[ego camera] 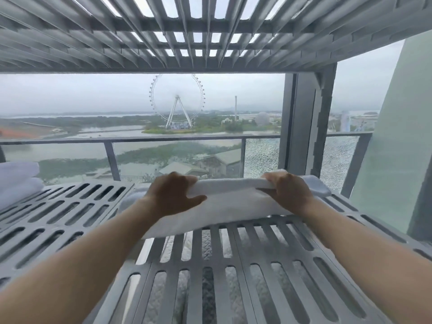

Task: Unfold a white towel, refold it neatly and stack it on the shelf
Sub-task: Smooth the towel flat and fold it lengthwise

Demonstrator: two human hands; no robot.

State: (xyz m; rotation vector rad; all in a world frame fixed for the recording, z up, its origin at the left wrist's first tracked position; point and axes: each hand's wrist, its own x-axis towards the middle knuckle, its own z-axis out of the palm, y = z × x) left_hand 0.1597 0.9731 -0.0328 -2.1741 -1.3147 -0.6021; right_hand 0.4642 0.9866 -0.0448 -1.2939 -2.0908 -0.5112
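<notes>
A folded white towel [230,204] lies across the far part of the grey slatted shelf [210,265]. My left hand [174,195] grips the towel's left end, fingers over the far fold and thumb along the top. At the right end, my right hand [288,191] holds the same towel in the same way. The towel's near edge droops slightly over the slats. Under its far right end another white towel [315,187] shows.
A stack of folded white towels [17,181] sits at the far left of the shelf. A second slatted shelf [187,31] hangs close overhead. A grey upright post [308,122] stands at the back right, with a window and balcony railing behind.
</notes>
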